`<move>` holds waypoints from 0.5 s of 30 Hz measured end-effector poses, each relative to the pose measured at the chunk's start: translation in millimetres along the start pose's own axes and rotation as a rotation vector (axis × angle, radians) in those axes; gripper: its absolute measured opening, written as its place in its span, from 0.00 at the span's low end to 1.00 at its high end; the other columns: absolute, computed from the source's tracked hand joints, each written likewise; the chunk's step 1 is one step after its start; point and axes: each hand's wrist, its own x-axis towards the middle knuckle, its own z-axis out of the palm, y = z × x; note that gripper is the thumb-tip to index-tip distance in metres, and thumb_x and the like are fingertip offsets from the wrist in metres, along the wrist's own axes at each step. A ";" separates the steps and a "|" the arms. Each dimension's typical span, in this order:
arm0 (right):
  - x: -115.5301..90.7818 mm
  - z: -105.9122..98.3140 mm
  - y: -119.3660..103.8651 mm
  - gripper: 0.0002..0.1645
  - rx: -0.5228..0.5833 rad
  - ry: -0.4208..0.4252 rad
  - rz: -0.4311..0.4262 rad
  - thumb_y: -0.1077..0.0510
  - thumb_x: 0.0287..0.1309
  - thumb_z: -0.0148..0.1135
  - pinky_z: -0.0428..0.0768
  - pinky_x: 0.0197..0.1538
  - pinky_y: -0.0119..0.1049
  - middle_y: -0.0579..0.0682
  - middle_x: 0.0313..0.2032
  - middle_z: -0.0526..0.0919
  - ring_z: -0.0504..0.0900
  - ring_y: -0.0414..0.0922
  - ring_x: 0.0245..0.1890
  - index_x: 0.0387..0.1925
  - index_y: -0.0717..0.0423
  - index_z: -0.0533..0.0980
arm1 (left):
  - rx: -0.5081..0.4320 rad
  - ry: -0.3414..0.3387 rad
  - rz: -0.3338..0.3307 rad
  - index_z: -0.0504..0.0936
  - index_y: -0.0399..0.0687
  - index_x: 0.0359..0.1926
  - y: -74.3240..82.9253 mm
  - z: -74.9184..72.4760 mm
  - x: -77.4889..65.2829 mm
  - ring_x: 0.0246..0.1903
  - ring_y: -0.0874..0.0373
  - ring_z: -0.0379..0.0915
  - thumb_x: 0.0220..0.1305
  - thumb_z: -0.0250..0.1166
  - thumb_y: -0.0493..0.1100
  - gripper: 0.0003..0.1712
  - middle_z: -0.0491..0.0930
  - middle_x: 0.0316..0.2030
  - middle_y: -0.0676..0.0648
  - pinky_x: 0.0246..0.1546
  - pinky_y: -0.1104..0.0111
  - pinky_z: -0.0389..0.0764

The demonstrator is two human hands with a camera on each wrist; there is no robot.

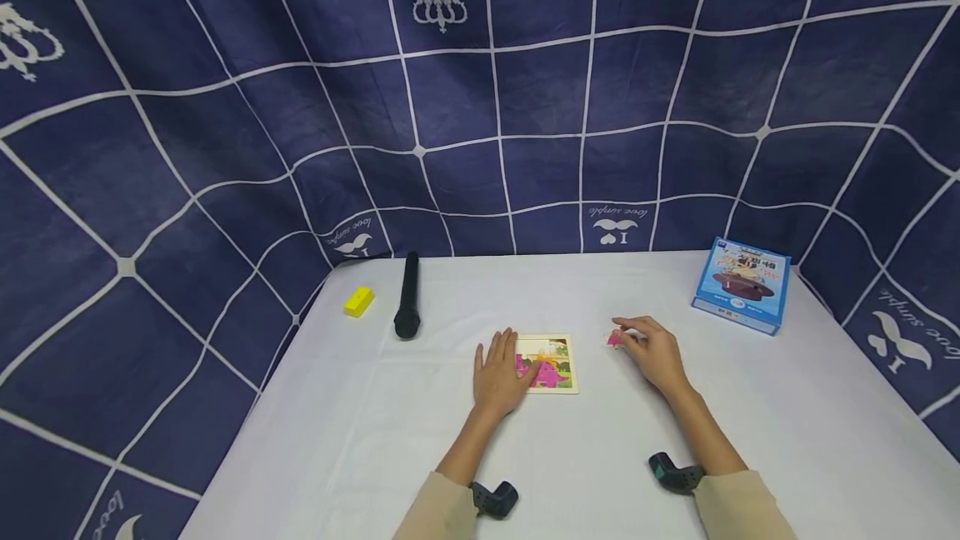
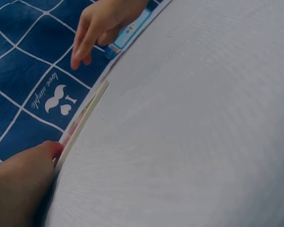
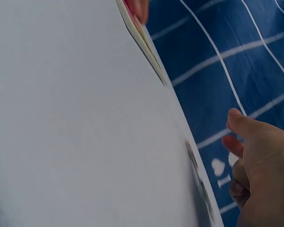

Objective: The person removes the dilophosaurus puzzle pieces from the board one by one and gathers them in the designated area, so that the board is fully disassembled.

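Observation:
My left hand (image 1: 498, 379) lies with straight fingers over the left side of a small jigsaw puzzle (image 1: 557, 372), its thumb reaching across the picture. The puzzle has a cream frame and a pink cartoon figure among green and yellow; the hand hides part of it. To its right, a loose pink puzzle piece (image 1: 613, 339) lies on the white table. My right hand (image 1: 657, 356) hovers over that piece, fingers loosely bent. In the right wrist view the right hand (image 3: 262, 161) is raised above the table, with nothing between thumb and fingers.
A black microphone (image 1: 408, 298) lies at the back left, beside a yellow block (image 1: 358, 302). At the back right is a blue illustrated box (image 1: 742, 284). Dark blue cloth (image 1: 540, 98) with white lines hangs behind and beside the white table (image 1: 360, 440).

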 end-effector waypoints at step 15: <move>0.0 59.7 -34.0 0.20 0.001 -0.230 0.001 0.50 0.48 0.70 0.76 0.44 0.47 0.48 0.36 0.81 0.79 0.49 0.40 0.43 0.53 0.82 | -0.011 0.007 0.005 0.59 0.44 0.68 -1.0 1.6 0.5 0.67 0.52 0.48 0.62 0.44 0.70 0.44 0.58 0.67 0.47 0.66 0.51 0.45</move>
